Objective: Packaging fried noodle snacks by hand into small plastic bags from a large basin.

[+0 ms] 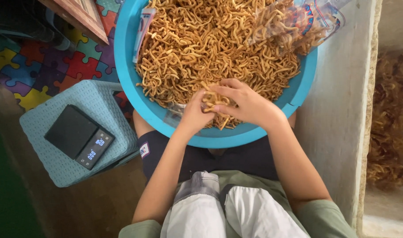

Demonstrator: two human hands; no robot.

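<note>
One blue basin [126, 79] heaped with fried snack sticks [201, 48]. Two hands at its near rim: left hand [195, 112] clamped on a clear bag [175, 114], right hand [243, 103] pinched on sticks. One filled bag [298, 22] at far edge. One scale [78, 136] on one stool [100, 99].

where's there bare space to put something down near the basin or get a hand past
Bare patches: the stool top around the black scale, and the pale ledge right of the blue basin. Wood floor lies between stool and left arm. Crowded: the basin is heaped with fried snack sticks, a filled bag on top, and left hand and right hand meet at its near rim.
</note>
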